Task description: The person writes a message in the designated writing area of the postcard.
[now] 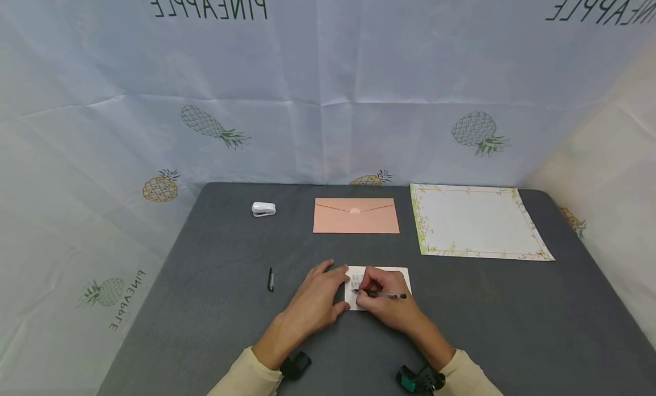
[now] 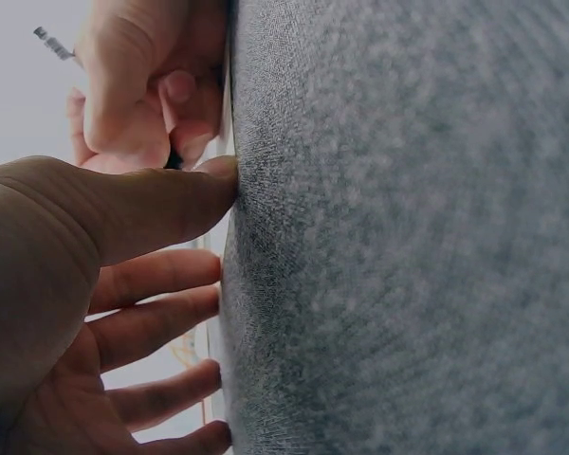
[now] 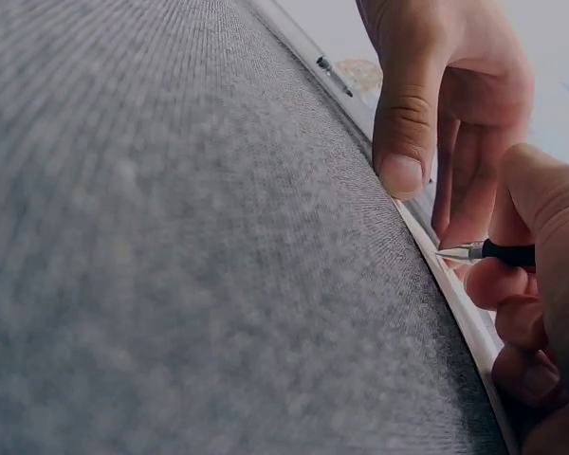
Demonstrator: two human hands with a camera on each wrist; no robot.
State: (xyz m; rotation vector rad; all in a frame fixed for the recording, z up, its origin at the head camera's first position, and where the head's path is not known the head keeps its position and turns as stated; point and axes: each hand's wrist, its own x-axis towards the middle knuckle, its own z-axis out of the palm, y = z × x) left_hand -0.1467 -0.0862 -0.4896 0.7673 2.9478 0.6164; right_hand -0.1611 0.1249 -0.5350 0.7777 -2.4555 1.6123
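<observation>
A small white card (image 1: 357, 272) with a few lines of handwriting lies on the dark table. My right hand (image 1: 393, 305) rests on its right half and pinches a black gel pen (image 1: 392, 295) between thumb and fingers. In the right wrist view the pen's metal tip (image 3: 463, 253) meets the card's surface. Along the card's left edge, my left hand (image 1: 316, 298) presses down with extended, spread fingers. The left wrist view shows its thumb (image 2: 171, 204) touching down at the near edge, with the other fingertips in a row beyond.
Left of the hands lies a pen cap (image 1: 271, 280). Farther back are a white stapler (image 1: 263, 208) and a closed salmon-pink envelope (image 1: 356, 220). A large sheet with a floral border (image 1: 476, 222) sits at the back right. A pineapple-print curtain (image 1: 338, 139) hangs behind the grey table (image 1: 215, 270).
</observation>
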